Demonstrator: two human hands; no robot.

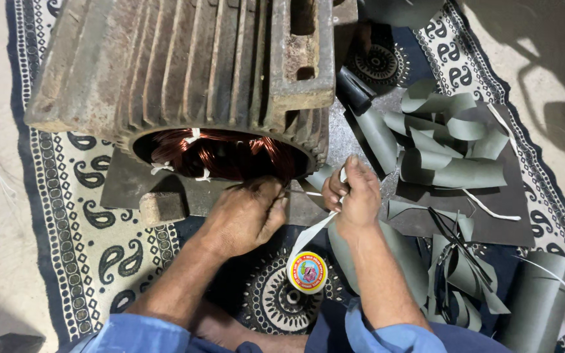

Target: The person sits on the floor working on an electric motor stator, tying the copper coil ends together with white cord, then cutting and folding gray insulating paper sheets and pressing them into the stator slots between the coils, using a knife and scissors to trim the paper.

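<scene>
A large ribbed cast-iron motor stator (184, 65) lies on its side, its open end showing copper windings (223, 153) tied with white tape. My left hand (246, 212) rests at the lower rim of the opening, fingers closed near the windings. My right hand (354, 193) grips a strip of white tape (315, 229) that runs down to a tape roll (307, 272) with a yellow and pink label, lying near my lap.
Curled pieces of grey-green insulation paper (446, 144) lie scattered to the right on a dark sheet (505, 209), with scissors (456, 245) among them. A wooden block (161, 208) sits under the stator. A patterned blue-and-white rug (93, 255) covers the floor.
</scene>
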